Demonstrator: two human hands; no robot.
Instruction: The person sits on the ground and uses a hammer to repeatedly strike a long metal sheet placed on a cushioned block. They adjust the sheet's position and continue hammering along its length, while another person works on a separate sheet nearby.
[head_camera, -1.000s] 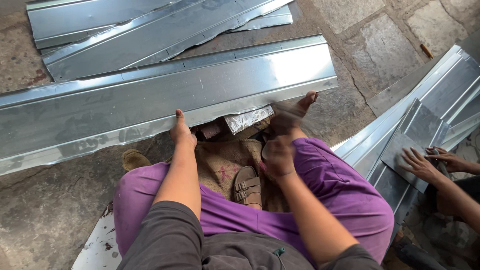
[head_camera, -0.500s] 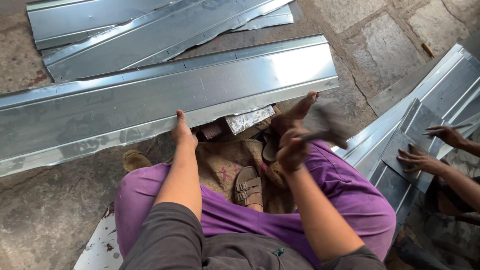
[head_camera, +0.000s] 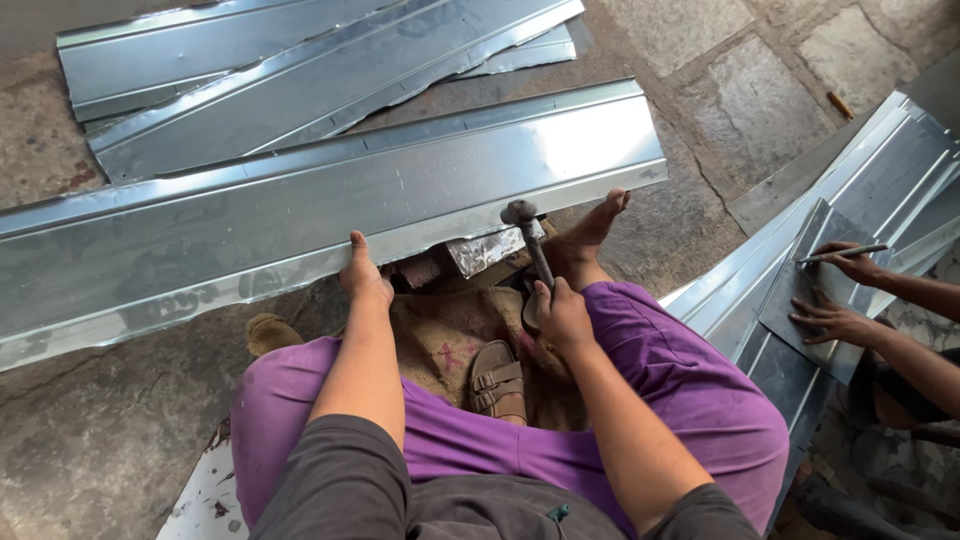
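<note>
The left hand (head_camera: 362, 275) pressed flat on the near edge of the long metal sheet (head_camera: 330, 215) on the floor to steady it, while the right hand (head_camera: 562, 315), closed around the hammer (head_camera: 530, 245), held its head over that edge.

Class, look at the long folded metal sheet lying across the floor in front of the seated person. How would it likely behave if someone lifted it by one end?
The metal sheet looks thin and very long, so it would probably sag and wobble. Its folded edges likely stiffen it somewhat. The shiny surface may be slippery, and the left hand pressing its near edge suggests it shifts easily.
</note>
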